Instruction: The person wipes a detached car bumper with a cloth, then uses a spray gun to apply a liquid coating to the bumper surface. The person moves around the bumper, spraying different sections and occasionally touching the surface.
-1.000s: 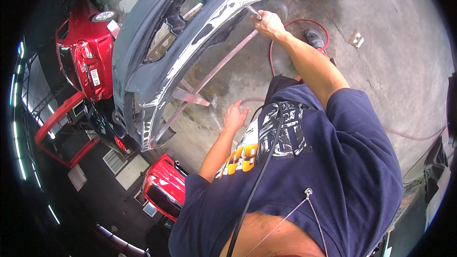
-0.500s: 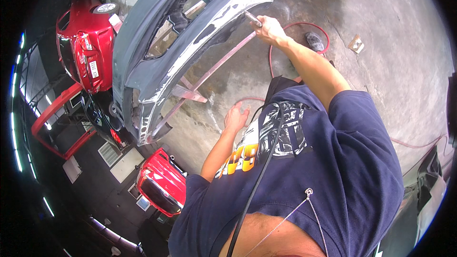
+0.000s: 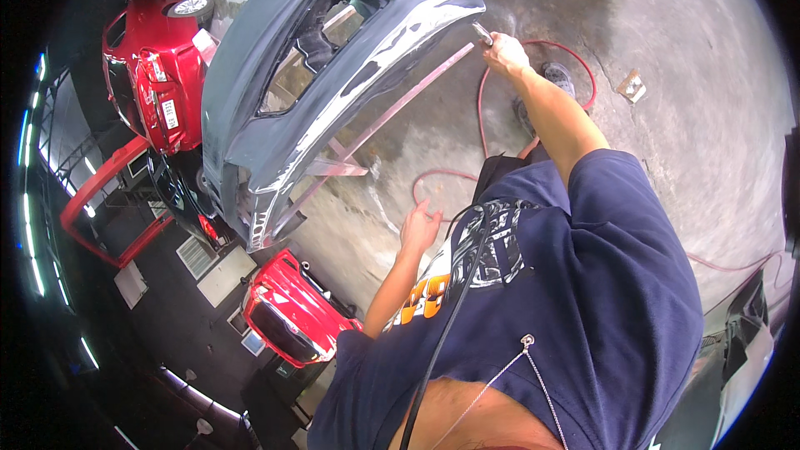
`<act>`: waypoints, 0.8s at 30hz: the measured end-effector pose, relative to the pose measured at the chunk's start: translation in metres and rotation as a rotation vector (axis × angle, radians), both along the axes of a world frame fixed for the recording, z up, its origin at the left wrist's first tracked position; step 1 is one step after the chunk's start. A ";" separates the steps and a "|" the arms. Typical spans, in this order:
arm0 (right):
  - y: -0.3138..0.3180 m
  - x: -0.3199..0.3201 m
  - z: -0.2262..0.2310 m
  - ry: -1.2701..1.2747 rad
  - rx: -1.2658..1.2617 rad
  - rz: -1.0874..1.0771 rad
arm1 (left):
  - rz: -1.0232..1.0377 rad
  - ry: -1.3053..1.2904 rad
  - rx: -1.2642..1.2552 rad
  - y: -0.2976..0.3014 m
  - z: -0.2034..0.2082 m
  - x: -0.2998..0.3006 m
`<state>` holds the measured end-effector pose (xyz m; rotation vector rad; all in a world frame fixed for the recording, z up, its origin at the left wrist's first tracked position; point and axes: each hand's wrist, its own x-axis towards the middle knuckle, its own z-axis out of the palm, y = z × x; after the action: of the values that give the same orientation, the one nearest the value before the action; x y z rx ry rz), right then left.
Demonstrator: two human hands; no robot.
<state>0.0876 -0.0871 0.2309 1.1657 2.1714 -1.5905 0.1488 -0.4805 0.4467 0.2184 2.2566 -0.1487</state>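
Observation:
A grey car bumper [image 3: 250, 146] with white worn patches along its edge rests on a pinkish stand [image 3: 400, 107]. Just off its right corner is my right hand [image 3: 507, 54], closed around a small silver tool that looks like an air blow gun [image 3: 482, 32]. The tool's tip points toward the bumper edge and appears apart from it. My left hand [image 3: 421, 229] hangs low in front of my shirt, fingers loosely spread, holding nothing and touching no part of the bumper.
A red hose [image 3: 483, 108] loops over the concrete floor [image 3: 700, 100] beside my shoes [image 3: 557, 77]. Scraps lie farther right, among them a small brown-and-white piece [image 3: 632, 86]. Red cars stand at left [image 3: 154, 83] and lower left [image 3: 292, 308], near a red frame [image 3: 79, 208].
My right hand and the silver tool have moved right, off the bumper's edge. My left hand sits slightly lower and farther right. The whole view has shifted a little.

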 end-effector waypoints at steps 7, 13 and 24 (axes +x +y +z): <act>0.015 -0.014 -0.047 -0.104 -0.013 0.052 | 0.155 -0.013 -0.094 -0.005 0.005 0.028; 0.041 -0.005 -0.051 -0.123 -0.007 0.044 | 0.224 -0.057 -0.082 0.003 0.002 0.041; 0.078 -0.015 -0.033 0.109 -0.172 0.257 | 0.226 -0.012 0.061 0.019 -0.013 0.034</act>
<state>0.0727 -0.0086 0.1984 0.7344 2.0970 -1.7182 0.1826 -0.4612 0.4341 -0.0047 2.2573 0.0418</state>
